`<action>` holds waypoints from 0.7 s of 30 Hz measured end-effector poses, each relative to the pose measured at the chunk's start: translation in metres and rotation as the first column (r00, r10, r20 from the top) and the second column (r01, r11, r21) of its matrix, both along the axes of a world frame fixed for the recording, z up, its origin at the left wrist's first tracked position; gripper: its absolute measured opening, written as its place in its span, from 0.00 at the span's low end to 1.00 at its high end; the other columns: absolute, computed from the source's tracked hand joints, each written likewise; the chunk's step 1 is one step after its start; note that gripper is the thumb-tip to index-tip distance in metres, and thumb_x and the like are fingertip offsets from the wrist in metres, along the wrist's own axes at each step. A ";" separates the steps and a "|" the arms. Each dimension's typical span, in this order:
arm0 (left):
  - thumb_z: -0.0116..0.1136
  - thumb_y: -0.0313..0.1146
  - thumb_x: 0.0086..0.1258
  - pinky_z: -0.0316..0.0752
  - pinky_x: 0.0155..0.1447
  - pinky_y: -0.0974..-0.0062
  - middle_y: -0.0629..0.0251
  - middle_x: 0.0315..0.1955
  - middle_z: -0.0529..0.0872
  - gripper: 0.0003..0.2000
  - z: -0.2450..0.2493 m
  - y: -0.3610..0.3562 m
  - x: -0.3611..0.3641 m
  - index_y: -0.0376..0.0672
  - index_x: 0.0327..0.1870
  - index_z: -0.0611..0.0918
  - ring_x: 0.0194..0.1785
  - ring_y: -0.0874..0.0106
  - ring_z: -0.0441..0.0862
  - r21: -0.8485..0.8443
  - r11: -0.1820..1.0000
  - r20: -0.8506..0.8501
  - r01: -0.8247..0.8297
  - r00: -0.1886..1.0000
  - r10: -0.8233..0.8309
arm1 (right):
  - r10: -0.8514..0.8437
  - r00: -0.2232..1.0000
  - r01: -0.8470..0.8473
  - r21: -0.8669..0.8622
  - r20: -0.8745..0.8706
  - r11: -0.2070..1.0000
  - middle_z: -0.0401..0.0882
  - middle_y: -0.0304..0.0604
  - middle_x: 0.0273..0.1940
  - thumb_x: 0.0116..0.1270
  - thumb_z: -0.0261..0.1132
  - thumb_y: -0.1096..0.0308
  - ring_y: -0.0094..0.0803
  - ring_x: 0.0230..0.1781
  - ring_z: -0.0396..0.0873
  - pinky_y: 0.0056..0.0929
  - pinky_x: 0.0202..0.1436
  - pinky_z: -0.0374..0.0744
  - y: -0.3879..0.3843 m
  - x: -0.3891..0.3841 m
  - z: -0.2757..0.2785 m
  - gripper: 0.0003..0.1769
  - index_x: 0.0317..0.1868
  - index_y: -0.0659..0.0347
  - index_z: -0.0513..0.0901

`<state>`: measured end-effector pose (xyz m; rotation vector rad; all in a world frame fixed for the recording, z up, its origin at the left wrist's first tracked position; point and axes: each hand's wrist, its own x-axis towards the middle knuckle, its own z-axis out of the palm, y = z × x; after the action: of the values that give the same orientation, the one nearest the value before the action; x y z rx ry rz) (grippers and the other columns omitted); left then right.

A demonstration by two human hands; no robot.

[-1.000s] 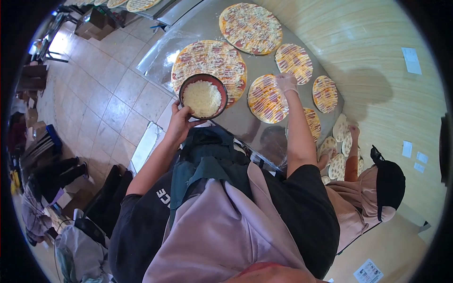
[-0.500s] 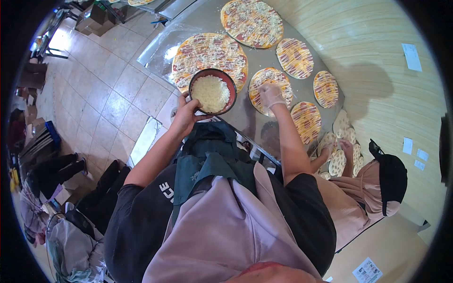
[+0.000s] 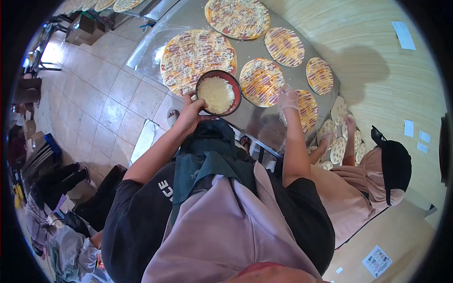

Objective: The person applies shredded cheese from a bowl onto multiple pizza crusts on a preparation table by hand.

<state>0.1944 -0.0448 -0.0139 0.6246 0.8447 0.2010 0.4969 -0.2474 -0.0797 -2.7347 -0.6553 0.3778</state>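
My left hand [image 3: 191, 113] grips the rim of a round bowl, dark outside and red inside [image 3: 237, 96], holding it level. Pale grated cheese [image 3: 215, 95] fills much of it. My right hand [image 3: 288, 98], in a clear plastic glove, hovers between a medium pizza [image 3: 261, 81] and a smaller pizza [image 3: 306, 111]. Its fingers are drawn together; what they hold, if anything, is hidden. Sauce stripes cross both pizzas. Left of them, partly behind the bowl, lies a large pizza [image 3: 198, 56] scattered with cheese.
More topped pizzas [image 3: 238, 18], [image 3: 284, 46], [image 3: 320, 75] lie on the metal table [image 3: 257, 125]. At right, a co-worker [image 3: 363, 184] reaches among several spotted flat bases [image 3: 338, 111]. A pale wall [image 3: 363, 33] borders the table. Cardboard boxes [image 3: 85, 29] stand on the tiled floor.
My right hand has moved right and slightly down, off the medium pizza toward the smaller one. The bowl in my left hand has shifted slightly right. The whole view has also shifted a little.
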 end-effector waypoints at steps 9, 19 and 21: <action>0.46 0.22 0.58 0.79 0.47 0.44 0.53 0.51 0.64 0.31 -0.003 -0.014 0.008 0.44 0.62 0.50 0.51 0.61 0.71 -0.010 0.999 -0.002 0.051 0.999 -0.051 | 0.245 0.955 -0.120 0.538 -0.166 0.834 0.84 0.48 0.33 0.56 0.62 0.72 0.35 0.36 0.83 0.31 0.42 0.79 0.045 -0.037 0.002 0.09 0.37 0.60 0.84; 0.49 0.23 0.58 0.81 0.43 0.51 0.54 0.50 0.66 0.30 0.004 -0.034 0.039 0.43 0.62 0.51 0.51 0.61 0.73 0.034 0.991 0.012 0.126 0.992 -0.127 | 0.649 0.761 -0.596 0.410 0.013 0.690 0.78 0.53 0.47 0.53 0.64 0.66 0.40 0.47 0.78 0.36 0.52 0.76 0.072 -0.120 0.085 0.19 0.47 0.60 0.80; 0.50 0.24 0.58 0.81 0.42 0.52 0.54 0.48 0.67 0.30 0.009 -0.037 0.042 0.42 0.61 0.52 0.50 0.61 0.73 0.034 0.985 -0.010 0.170 0.985 -0.169 | 0.684 0.680 -0.686 -0.101 0.265 0.721 0.74 0.53 0.52 0.53 0.64 0.61 0.43 0.52 0.74 0.39 0.54 0.74 0.073 -0.137 0.076 0.20 0.46 0.58 0.79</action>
<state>0.2363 -0.0823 -0.0045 0.7269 0.7919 0.0591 0.3595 -0.1747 -0.0039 -2.4406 -1.7775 0.1216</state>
